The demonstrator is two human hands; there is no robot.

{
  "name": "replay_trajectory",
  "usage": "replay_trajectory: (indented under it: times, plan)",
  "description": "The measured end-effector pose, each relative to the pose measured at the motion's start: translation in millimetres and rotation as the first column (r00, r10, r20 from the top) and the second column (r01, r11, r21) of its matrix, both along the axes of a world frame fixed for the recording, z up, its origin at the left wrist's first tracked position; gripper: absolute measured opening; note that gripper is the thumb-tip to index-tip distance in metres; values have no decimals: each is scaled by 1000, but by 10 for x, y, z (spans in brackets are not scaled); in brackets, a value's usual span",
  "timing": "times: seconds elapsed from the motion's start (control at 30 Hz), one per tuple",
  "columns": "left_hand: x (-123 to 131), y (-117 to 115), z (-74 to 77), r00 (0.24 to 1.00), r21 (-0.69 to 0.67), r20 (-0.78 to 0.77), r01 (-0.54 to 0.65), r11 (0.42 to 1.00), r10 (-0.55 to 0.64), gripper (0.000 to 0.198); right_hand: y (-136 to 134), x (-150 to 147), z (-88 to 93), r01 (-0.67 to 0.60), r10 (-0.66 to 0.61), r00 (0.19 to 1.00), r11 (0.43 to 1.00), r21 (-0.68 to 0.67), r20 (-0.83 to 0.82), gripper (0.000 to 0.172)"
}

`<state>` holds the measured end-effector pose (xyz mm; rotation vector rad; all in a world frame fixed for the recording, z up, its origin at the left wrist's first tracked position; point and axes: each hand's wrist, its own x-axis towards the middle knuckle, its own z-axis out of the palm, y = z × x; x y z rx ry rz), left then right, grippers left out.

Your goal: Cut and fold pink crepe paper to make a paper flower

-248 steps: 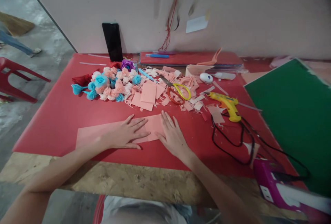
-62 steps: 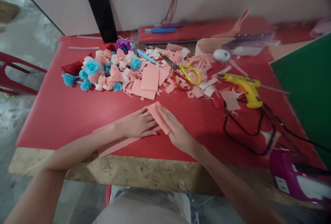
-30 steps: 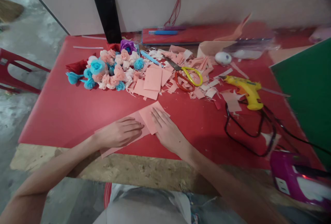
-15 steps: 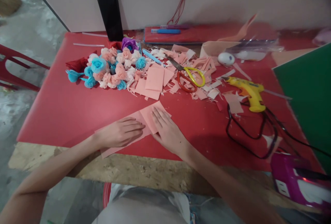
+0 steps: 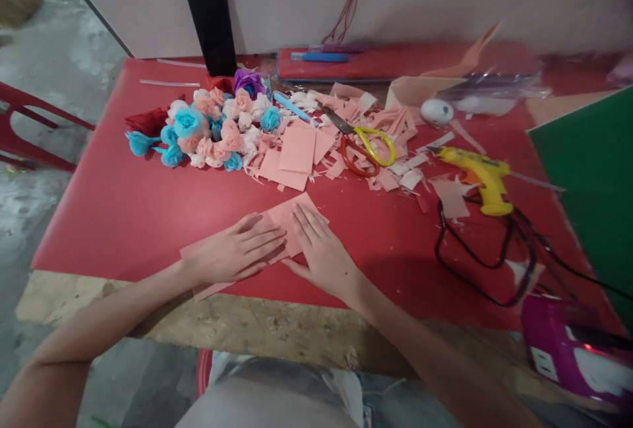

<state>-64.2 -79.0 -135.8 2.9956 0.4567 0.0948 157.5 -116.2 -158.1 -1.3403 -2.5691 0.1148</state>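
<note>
A strip of pink paper [image 5: 283,212] lies slantwise near the front of the red-covered table, its right end folded over. My left hand [image 5: 241,250] rests flat on the strip, fingertips at the edge of the folded part. On the folded part itself my right hand [image 5: 324,251] lies with fingers stretched out, pressing down. Both hands hide much of the paper. Just beyond them are cut pink paper squares [image 5: 297,150] and a heap of pink scraps [image 5: 395,126]. Scissors [image 5: 359,138] with a yellow and a red handle lie on the scraps.
Paper roses [image 5: 212,128] in pink, white and blue cluster at the back left, before a leaning black phone [image 5: 210,19]. To the right lie a yellow glue gun [image 5: 477,174], its black cord [image 5: 440,250] and a green board [image 5: 588,197]. A purple device [image 5: 556,329] sits at the front right corner.
My left hand has slid slightly right and up the strip, onto the edge of the fold. My right hand stays on the folded part, its thumb spread a little more.
</note>
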Motion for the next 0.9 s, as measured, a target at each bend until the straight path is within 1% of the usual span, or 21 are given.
replay_trajectory:
  times: [0.1, 0.23, 0.4, 0.47, 0.6, 0.77, 0.9]
  plan:
    - [14, 0, 3, 999, -34, -19, -30, 999, 29, 43, -9, 7, 3, -16, 15, 1000, 999, 31, 4, 63]
    - [31, -3, 25, 997, -53, -45, -71, 996, 69, 45, -24, 14, 1, -54, 54, 999, 998, 18, 0, 55]
    - [22, -13, 26, 996, -21, -64, -70, 997, 69, 45, -33, 18, 10, -136, 137, 990, 990, 20, -22, 55]
    - [18, -15, 20, 996, -18, -63, -70, 997, 68, 45, -32, 20, 16, -149, 150, 989, 989, 18, -18, 55]
    - [20, -11, 14, 994, -15, -83, -69, 998, 68, 45, -24, 22, 24, -138, 138, 990, 990, 4, 10, 54]
    - [21, -5, 12, 994, -2, -86, -62, 998, 62, 46, -24, 23, 23, -126, 127, 992, 989, -73, -2, 56]
    - [12, -10, 12, 993, -11, -104, -64, 998, 63, 47, -32, 17, 18, -75, 76, 997, 992, -104, 4, 59]
